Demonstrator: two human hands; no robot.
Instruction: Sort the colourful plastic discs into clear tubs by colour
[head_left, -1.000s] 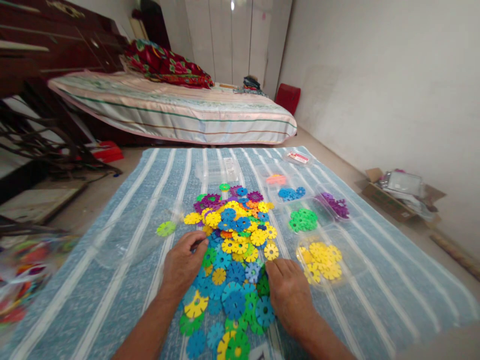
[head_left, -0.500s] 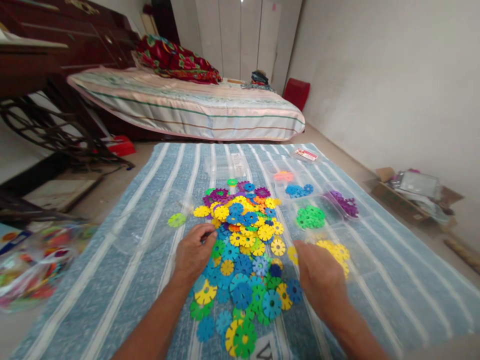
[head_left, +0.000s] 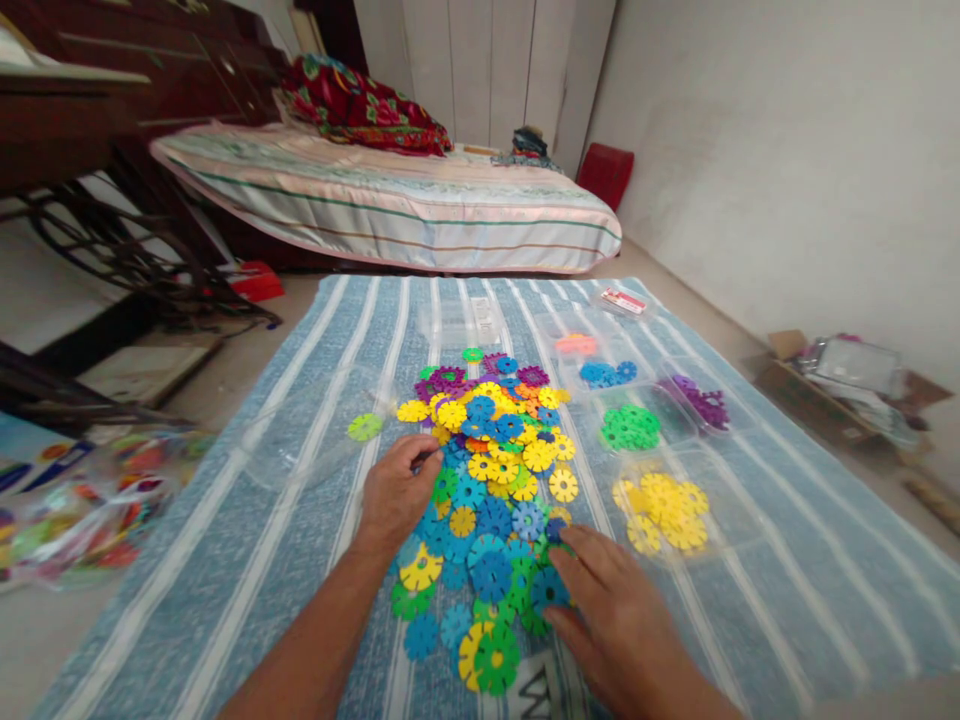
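— Lying flat, the right hand [head_left: 615, 610] is spread on blue and green discs [head_left: 491, 575] at the pile's [head_left: 495, 460] near right edge. Nothing is gripped; the discs are likely being steadied.
— And the left hand [head_left: 394, 495]?
— It is curled at the pile's left edge, thumb closed against forefinger. Whether a disc is held cannot be told. The discs are thin, notched plastic. One colour is kept in each of the clear trays [head_left: 726, 530] right of the pile.

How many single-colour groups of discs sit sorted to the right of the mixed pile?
5: orange discs farthest, blue discs just behind green discs, purple discs rightmost, yellow discs nearest. None seem hidden.
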